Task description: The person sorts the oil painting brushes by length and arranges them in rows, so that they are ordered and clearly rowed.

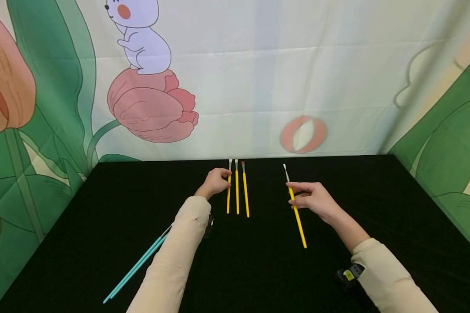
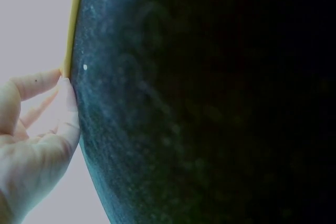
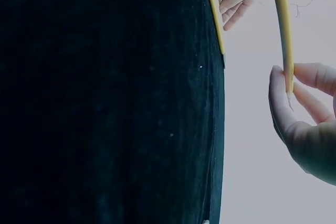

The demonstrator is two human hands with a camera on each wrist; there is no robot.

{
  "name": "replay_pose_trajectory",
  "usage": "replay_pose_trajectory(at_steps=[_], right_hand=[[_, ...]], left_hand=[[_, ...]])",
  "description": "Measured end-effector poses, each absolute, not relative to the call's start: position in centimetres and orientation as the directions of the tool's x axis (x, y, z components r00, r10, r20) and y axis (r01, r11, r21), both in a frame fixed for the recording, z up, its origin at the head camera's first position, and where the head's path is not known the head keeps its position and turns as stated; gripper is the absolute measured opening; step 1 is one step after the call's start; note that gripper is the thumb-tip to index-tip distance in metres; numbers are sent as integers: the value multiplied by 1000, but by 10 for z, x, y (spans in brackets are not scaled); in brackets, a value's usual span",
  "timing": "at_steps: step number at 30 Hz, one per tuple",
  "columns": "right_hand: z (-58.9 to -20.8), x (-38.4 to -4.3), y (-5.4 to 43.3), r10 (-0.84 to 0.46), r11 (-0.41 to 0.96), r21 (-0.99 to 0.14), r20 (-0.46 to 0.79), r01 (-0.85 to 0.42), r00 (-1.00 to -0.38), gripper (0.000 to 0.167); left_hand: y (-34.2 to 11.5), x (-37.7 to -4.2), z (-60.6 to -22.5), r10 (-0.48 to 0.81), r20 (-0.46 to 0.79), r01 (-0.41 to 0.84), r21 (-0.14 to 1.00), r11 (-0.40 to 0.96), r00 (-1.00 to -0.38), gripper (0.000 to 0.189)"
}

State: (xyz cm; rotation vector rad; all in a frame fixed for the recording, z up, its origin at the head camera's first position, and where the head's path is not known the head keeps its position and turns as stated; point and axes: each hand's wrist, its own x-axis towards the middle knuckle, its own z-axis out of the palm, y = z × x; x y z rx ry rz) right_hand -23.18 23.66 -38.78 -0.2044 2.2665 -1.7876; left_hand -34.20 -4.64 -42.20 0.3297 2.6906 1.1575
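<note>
Three yellow-handled paintbrushes lie side by side on the black tablecloth in the head view, bristles pointing away. My left hand (image 1: 218,181) pinches the leftmost paintbrush (image 1: 229,202) near its upper handle; the left wrist view shows thumb and finger meeting at the yellow handle (image 2: 72,30). Beside it lie a middle paintbrush (image 1: 237,195) and a right one with reddish bristles (image 1: 246,195). Farther right, my right hand (image 1: 315,199) holds another yellow paintbrush (image 1: 299,221) between thumb and fingers, its white tip pointing up. The right wrist view shows this paintbrush (image 3: 284,24) raised off the cloth.
Two turquoise-handled brushes (image 1: 135,268) lie slantwise at the left, partly hidden by my left sleeve (image 1: 172,256). The black tablecloth (image 1: 266,278) reaches back to a hanging printed curtain (image 1: 235,95) with flowers and a white animal.
</note>
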Motion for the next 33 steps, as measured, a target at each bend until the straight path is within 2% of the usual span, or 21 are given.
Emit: replay_pose_trajectory(at_steps=[10, 33], right_hand=[[-391, -245, 224, -241, 224, -972, -122, 67, -963, 51], [-394, -267, 203, -178, 293, -952, -147, 90, -973, 49]], left_hand=[[-48, -341, -422, 266, -95, 112, 737, 667, -959, 43], [-44, -346, -426, 270, -78, 131, 725, 676, -960, 42]])
